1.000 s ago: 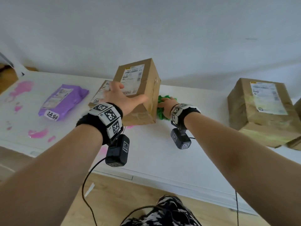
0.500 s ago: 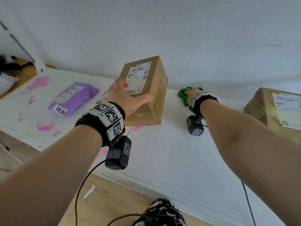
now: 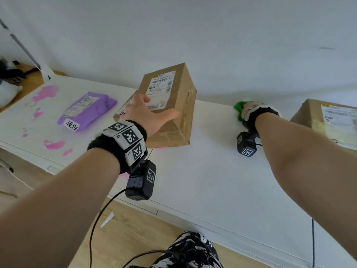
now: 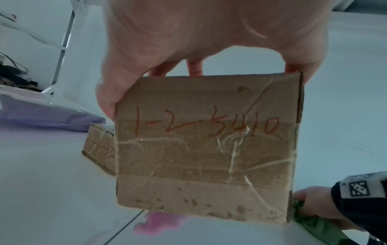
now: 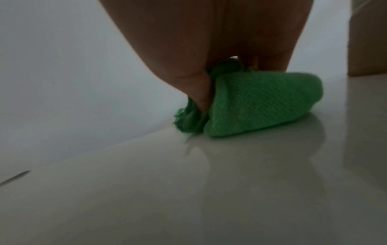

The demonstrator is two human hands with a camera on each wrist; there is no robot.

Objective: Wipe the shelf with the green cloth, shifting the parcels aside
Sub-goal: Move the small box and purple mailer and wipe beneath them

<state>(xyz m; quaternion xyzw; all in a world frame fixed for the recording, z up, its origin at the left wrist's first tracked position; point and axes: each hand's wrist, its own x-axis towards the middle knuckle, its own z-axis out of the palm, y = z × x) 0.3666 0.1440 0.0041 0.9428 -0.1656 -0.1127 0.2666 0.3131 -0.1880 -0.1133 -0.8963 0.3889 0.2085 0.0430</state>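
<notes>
A brown cardboard box (image 3: 170,105), square-edged and criss-crossed with clear tape, is grasped from above by the left hand (image 3: 143,113), thumb on one side and fingers on the other; its near edge appears tilted off the white shelf (image 3: 202,176). A white printed shipping label with barcodes is stuck on its upper face, the print too small to be read. On the end face seen from the left wrist, "1-2-5410" is handwritten in red marker (image 4: 207,126).

At 3 o'clock from the box, close to the wall, the green cloth (image 3: 239,108) is bunched into a soft wad with a waffle-like weave and is pinched against the glossy shelf by the right hand (image 3: 251,111).

A second, flatter cardboard box (image 3: 123,113) is seen just at 9 o'clock of the held one, with red handwriting only partly legible. Further toward 9 o'clock a soft purple plastic mailer (image 3: 87,111) is laid flat, with a white sticker bearing black handwritten characters. A larger tape-wrapped cardboard box (image 3: 326,122) with a white label stands at 3 o'clock, beyond the cloth. Pink smears (image 3: 54,145) are seen on the left part of the shelf.
</notes>
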